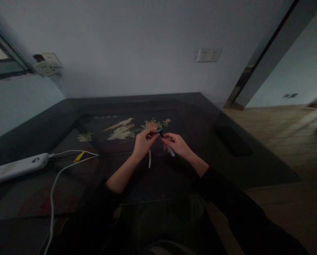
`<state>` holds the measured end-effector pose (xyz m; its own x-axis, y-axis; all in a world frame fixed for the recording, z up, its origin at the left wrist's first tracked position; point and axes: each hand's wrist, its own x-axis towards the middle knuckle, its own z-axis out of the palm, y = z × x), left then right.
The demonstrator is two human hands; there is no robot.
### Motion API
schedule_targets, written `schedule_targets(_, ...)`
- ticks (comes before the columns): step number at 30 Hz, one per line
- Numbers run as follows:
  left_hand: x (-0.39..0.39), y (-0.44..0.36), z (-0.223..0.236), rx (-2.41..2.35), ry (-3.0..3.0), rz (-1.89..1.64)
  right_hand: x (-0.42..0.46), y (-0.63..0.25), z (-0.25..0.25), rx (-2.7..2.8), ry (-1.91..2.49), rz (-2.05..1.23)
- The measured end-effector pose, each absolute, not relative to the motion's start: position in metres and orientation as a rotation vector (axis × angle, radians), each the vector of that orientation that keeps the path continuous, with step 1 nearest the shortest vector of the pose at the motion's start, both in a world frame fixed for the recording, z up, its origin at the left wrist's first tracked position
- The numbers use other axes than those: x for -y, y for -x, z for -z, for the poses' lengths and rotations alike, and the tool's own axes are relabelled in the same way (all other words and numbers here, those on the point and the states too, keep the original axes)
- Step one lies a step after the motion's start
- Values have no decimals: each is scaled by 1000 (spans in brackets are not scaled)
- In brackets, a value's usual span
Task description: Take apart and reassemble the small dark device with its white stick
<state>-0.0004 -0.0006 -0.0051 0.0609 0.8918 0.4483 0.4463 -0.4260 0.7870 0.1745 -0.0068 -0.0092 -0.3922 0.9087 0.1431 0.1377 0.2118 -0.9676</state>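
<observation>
Over the middle of the dark table, my two hands meet at a razor (171, 151). Its handle is grey with a black neck, and its head has a teal edge. My right hand (176, 144) is closed around the handle, which slants down toward me. The fingers of my left hand (142, 144) pinch the razor's head at the other end. Something small and shiny shows at the left fingers, too dim to make out. Below the left hand, a thin whitish strip (149, 159) points toward me; its upper end is hidden behind the hand.
The dark glossy table (153, 184) bears a bird-and-flower picture (121, 130). At left lie a white power bank (20, 167), a white cable (53, 193) and its yellow tag (79, 157). A black flat object (233, 141) lies at right. Behind stands a wall with sockets (209, 55).
</observation>
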Motion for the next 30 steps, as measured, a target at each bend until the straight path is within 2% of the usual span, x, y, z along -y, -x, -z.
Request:
schedule_targets(9, 0, 1, 3, -1347, -1807, -1368, 4, -174, 14, 1665, 967, -1327)
schedule_targets(20, -3, 1, 6, -1301, -1698, -1342, 2, -174, 16, 1606, 972, -1233)
schedule_targets(30, 0, -8, 14, -1128, -1670, -962, 3, -175, 13, 1407, 961, -1236)
